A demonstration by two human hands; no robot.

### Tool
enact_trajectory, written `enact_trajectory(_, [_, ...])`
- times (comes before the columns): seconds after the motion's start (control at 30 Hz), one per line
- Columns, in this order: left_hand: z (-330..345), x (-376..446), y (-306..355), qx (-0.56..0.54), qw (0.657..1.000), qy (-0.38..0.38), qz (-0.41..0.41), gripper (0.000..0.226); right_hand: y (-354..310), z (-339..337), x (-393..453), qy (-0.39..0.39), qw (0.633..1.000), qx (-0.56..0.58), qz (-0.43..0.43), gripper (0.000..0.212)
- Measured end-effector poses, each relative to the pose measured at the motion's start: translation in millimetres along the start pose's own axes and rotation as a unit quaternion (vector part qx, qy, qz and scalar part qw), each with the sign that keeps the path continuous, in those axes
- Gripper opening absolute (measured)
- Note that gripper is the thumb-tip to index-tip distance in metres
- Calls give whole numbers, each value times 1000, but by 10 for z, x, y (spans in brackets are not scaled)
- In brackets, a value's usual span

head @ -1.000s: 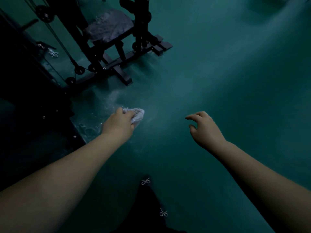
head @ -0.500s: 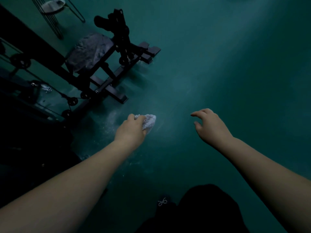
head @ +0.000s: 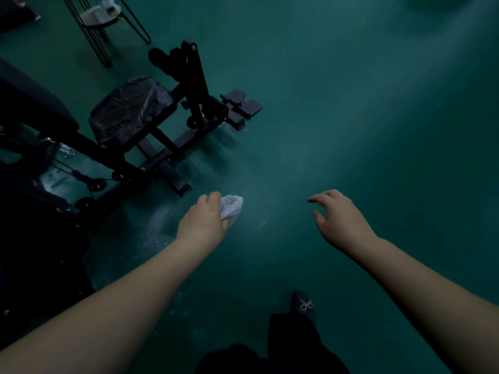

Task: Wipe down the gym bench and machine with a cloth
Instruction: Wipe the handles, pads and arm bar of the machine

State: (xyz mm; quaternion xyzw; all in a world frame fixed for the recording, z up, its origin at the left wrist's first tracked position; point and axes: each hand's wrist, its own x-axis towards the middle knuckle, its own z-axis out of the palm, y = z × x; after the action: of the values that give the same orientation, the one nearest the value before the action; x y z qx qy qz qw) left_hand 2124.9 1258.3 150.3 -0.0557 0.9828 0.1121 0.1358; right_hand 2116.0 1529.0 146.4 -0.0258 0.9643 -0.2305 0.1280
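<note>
Dim room, green floor (head: pixel 351 117). Off at 10 o'clock stands the black machine (head: pixel 186 109), its bench (head: pixel 129 109) seat pad wrapped in crinkled plastic; the left part of the frame sinks into shadow and is cut by the edge. Left hand (head: pixel 201 224) reaches out, fingers curled round a bunched white cloth (head: pixel 231 206), which sticks out past the knuckles, well clear of the bench. Over at 2 o'clock the right hand (head: pixel 341 220) hangs apart from it, fingers loosely spread, holding nothing. Down at 6 o'clock, 1 dark shoe (head: pixel 303 306) with a pale bow; the dark clothing below it is hard to make out.
</note>
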Motion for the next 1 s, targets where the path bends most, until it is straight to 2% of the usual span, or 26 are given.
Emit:
enact_trajectory(0.17, [-146,565,294,-39,998,6,-41,41,176,-373,756,-22,999,-20,-28,34])
enact_trajectory(0.43, [-313,1617,331,-51,994,20,-98,40,9,-550,2065,-57,995,-20,-81,35])
enact_trajectory(0.6, [-553,2546,345,-7,995,34,-96,43,-90,-766,3009,-73,991,-42,-105,34])
enact_trajectory(0.7, [-731,3164,404,-21,994,28,-108,44,-155,-956,3602,-83,987,-61,-119,34])
enact_trajectory(1.0, [-1232,4576,757,1,997,2,-79,40,-251,-1339,5136,-81,984,-86,-131,36])
